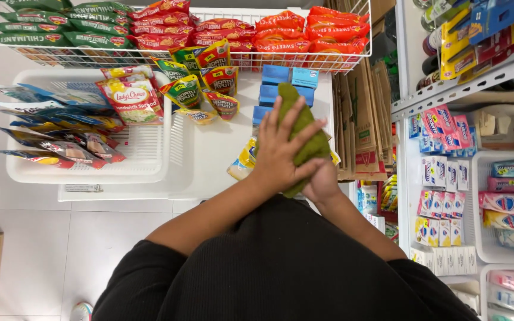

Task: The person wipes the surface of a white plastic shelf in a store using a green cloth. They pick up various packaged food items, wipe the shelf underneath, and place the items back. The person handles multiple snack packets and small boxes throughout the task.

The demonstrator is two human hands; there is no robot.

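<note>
A green cloth [307,141] is pressed between my two hands in the middle of the view. My left hand [278,148] lies flat on top of it with fingers spread. Under the cloth my right hand [322,183] cups its lower end, mostly hidden by it. Both hands hover over a white shelf top [215,157], just in front of several small blue boxes [284,83] and a yellow packet [244,160].
A white plastic basket [150,160] at left holds sachets and spread packs. A wire basket [185,56] at the back carries green and red snack bags. Flattened cardboard boxes [364,119] stand at right, beside white shelves [465,178] of soaps and small boxes. White tiled floor lies below left.
</note>
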